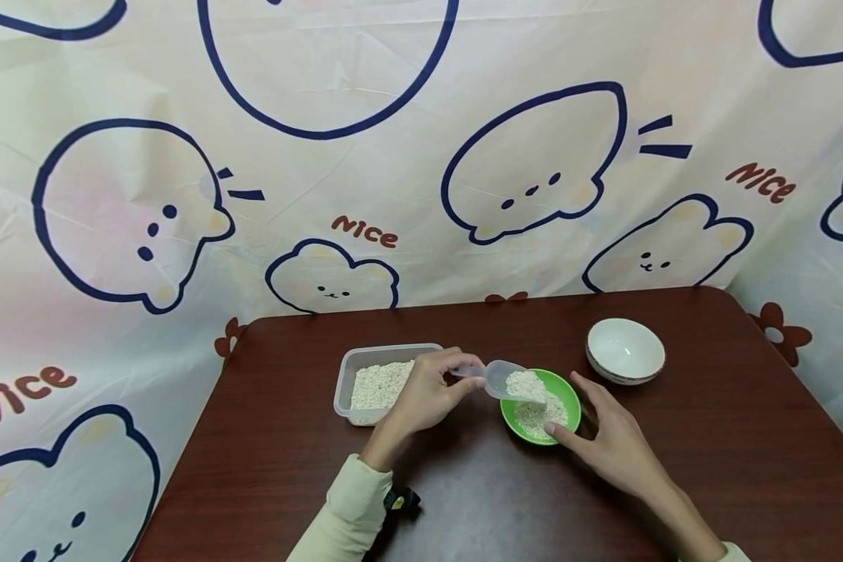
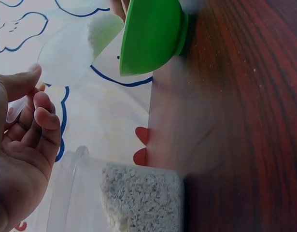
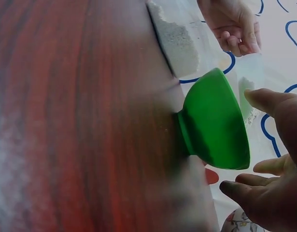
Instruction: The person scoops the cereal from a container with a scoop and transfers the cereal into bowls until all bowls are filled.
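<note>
My left hand (image 1: 425, 390) pinches the handle of a clear plastic scoop (image 2: 66, 53) between thumb and fingers. Whitish flakes (image 1: 525, 385) that look like oats lie in the scoop, which is held over a green bowl (image 3: 216, 125). More of the same flakes cover the bowl's inside. At the bowl's right side is my right hand (image 1: 614, 437), thumb and fingers spread apart and gripping nothing. Its thumb tip comes over the near rim; whether it touches the bowl I cannot tell. Behind my left hand sits a clear plastic tub (image 1: 344, 382) of flakes, partly hidden by that hand.
A white bowl (image 1: 625, 350) stands at the back right of the dark wooden table (image 1: 267, 468); its patterned outside shows in the right wrist view. A cloth (image 1: 407, 172) printed with cartoon bears hangs behind the table. My left wrist wears a black strap (image 1: 402, 499).
</note>
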`<state>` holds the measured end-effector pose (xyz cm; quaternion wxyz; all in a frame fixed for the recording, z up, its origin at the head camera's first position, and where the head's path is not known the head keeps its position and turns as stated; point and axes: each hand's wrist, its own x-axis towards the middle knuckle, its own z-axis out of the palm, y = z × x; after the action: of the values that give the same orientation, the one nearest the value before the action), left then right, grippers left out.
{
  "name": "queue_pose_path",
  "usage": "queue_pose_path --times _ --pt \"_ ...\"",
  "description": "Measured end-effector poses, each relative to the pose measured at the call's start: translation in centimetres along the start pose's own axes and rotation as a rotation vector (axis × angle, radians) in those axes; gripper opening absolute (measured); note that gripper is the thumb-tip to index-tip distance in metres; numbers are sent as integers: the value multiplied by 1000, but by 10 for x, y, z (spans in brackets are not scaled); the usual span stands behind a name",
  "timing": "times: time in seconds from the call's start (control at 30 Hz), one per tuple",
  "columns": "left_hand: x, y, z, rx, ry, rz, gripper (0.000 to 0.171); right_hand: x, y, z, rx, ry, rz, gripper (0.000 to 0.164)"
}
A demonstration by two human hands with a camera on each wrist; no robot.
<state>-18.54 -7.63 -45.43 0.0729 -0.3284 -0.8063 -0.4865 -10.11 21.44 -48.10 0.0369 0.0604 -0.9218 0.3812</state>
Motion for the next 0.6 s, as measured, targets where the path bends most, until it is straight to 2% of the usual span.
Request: queue_pose_path --times 0.3,0.6 --pt "6 3 3 72 -97 10 9 -4 6 4 51 -15 1 100" --pt "12 8 -3 127 -169 53 10 -5 9 6 124 -35 -9 108"
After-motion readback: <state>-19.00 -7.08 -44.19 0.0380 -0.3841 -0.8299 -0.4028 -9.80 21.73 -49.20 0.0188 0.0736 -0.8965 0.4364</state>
